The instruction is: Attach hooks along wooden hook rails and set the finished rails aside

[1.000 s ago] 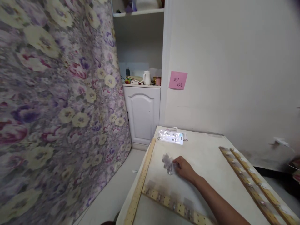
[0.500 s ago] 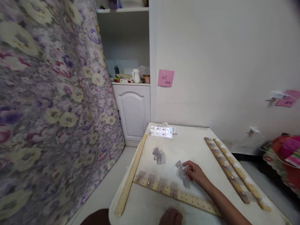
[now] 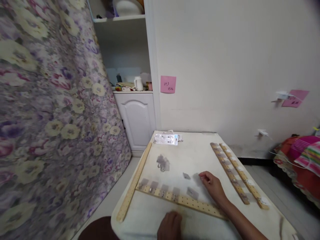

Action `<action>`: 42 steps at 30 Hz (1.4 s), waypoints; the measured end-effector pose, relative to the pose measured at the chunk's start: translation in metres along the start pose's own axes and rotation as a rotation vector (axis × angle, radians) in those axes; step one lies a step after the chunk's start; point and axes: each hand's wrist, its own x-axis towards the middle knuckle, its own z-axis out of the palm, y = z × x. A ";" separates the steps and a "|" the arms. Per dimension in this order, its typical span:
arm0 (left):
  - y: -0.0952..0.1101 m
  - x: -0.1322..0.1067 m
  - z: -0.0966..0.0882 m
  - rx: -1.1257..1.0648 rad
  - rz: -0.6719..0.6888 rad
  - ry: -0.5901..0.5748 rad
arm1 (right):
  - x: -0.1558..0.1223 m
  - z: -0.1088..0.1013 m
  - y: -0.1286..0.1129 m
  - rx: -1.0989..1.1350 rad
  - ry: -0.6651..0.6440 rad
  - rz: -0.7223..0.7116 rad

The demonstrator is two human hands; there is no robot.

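Observation:
My right hand (image 3: 212, 186) is over the table, its thumb and forefinger pinched at the edge of a clear plastic square (image 3: 196, 179). Left of it lies a small grey square (image 3: 186, 175). A clear hook piece (image 3: 192, 192) rests by a perforated wooden strip (image 3: 200, 204). Several similar hook pieces (image 3: 163, 190) are lined up along the strip's left half. At the near edge of the table my left hand (image 3: 170, 226) is curled closed; its fingertips and anything under them are hidden. A small pile of hook pieces (image 3: 163, 164) sits farther back.
Another perforated wooden strip (image 3: 135, 180) runs down the table's left side. Two strips carrying pieces, one brown (image 3: 230, 171) and one lighter (image 3: 245, 175), lie at the right. A clear package (image 3: 166, 139) is at the back of the white table (image 3: 195, 150).
My right hand has drawn slightly away from the small grey square, and a hook piece now lies apart near the strip. My head view has shifted right.

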 end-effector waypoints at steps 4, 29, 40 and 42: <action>0.002 -0.001 0.002 -0.014 -0.035 0.005 | -0.008 -0.014 -0.003 -0.061 0.041 -0.073; 0.054 0.054 -0.047 -1.011 -0.968 -0.310 | -0.080 -0.003 -0.067 0.154 -0.519 -0.123; 0.045 0.030 -0.025 -1.085 -1.014 -0.310 | -0.038 -0.001 -0.011 -0.324 -0.233 0.065; 0.044 0.029 -0.023 -1.102 -1.030 -0.298 | -0.036 0.006 -0.009 -0.299 -0.274 0.068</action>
